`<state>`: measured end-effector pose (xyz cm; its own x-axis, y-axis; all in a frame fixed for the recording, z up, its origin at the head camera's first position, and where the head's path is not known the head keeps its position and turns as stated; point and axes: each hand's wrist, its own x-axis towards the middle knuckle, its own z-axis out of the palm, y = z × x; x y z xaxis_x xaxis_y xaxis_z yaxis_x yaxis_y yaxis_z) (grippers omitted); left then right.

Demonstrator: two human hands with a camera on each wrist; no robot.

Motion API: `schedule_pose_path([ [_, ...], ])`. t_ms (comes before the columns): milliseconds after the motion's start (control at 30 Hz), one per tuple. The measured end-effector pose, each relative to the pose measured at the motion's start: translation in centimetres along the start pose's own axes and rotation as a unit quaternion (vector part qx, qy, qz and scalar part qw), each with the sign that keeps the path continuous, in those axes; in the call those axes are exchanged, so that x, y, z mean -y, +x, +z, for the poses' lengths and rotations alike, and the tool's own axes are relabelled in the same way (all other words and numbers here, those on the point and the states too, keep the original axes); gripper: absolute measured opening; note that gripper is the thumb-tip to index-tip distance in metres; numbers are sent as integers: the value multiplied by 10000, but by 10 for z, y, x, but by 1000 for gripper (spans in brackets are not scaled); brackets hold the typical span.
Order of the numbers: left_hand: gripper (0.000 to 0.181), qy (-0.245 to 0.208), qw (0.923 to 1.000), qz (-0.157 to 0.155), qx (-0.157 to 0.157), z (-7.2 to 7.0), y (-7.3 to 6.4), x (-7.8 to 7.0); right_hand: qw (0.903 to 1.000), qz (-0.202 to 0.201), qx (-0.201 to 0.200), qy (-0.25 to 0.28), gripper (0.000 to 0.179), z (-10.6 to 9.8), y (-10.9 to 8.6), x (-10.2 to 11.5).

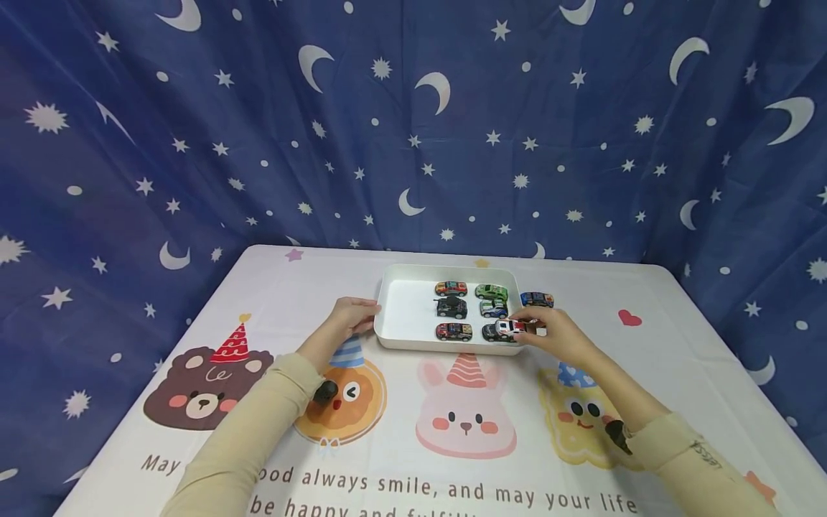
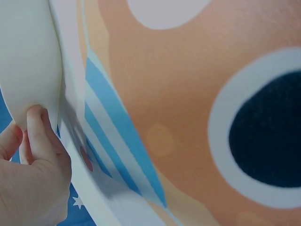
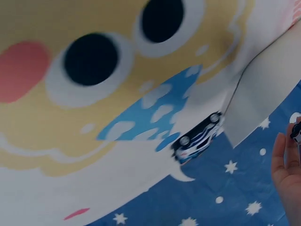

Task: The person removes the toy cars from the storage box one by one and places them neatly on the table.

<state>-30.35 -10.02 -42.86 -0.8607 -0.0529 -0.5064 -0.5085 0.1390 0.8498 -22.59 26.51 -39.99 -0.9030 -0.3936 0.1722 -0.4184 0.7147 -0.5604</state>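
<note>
A white tray (image 1: 408, 301) holds several small toy cars in two columns on its middle and right side. My left hand (image 1: 354, 314) grips the tray's left end, fingers and thumb pinching its wall (image 2: 33, 70) in the left wrist view. With my right hand (image 1: 554, 334) I hold a white and red toy car (image 1: 509, 327) over the tray's front right corner. It overlaps a dark toy car (image 1: 490, 333) there. Only part of the right hand (image 3: 288, 176) shows at the edge of the right wrist view.
A blue toy car (image 1: 538, 299) stands on the table just outside the tray's right end. Inside are a red-orange car (image 1: 451, 288), a black one (image 1: 451, 308) and a green one (image 1: 492, 292), among others. A blue curtain (image 1: 413, 143) with moons and stars hangs behind the printed tablecloth (image 1: 465, 470).
</note>
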Motion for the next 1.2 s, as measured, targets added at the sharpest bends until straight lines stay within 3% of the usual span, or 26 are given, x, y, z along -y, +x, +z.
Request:
schedule_pose_path([
  [433,35,86,10000,0,3,1,0,-4,9991,179,-63,-376,32,-21,-15,-32],
  [700,35,116,9999,-15,23,0,0,-2,9989,145,-111,-433,30,-18,-23,-48],
  [1200,34,87,10000,13,0,-1,2,0,9968,361,335,-635,26,-6,-22,-60],
])
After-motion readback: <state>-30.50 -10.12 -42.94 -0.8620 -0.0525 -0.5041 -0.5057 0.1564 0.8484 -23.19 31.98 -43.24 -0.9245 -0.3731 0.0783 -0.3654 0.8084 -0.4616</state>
